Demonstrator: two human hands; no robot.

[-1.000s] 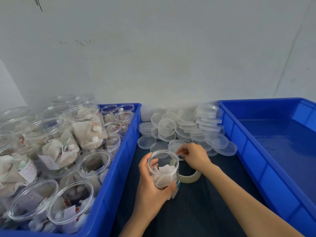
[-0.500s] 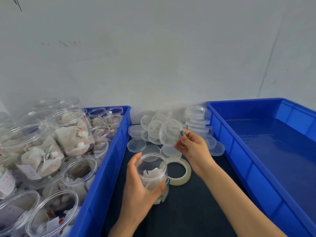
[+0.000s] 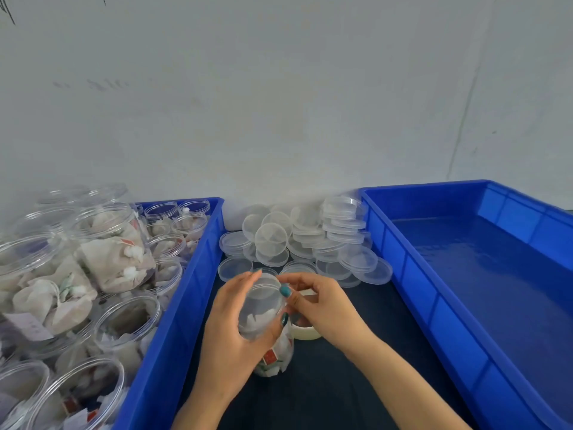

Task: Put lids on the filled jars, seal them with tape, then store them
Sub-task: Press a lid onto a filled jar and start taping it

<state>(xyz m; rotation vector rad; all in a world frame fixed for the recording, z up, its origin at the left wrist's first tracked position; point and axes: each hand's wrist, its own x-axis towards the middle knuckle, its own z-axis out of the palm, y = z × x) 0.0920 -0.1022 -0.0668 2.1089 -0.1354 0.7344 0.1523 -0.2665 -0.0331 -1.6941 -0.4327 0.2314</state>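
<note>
- Jar [image 3: 263,318], clear, filled: tilted, low over dark mat [image 3: 356,383]; left hand [image 3: 229,336] wrapped round its body.
- Lid [image 3: 263,294]: at the jar's mouth; right hand [image 3: 325,305] pinches its rim.
- Tape roll [image 3: 305,333]: flat on mat, beneath right hand.
- Loose lids [image 3: 310,240]: heaped against wall.
- Left crate [image 3: 186,290]: open filled jars [image 3: 114,243].
- Right crate [image 3: 403,259]: blue.

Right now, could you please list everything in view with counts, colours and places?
left crate: one, blue, left side
right crate: one, blue, right side
dark mat: one, black, between the crates
held jar: one, clear, filled, centre
lid: one, clear, at the held jar's mouth
loose lids: many, clear, heaped by the wall
tape roll: one, pale, behind the held jar
open jars: many, clear, filled, in the left crate
left hand: one, grips the held jar
right hand: one, pinches the lid
</note>
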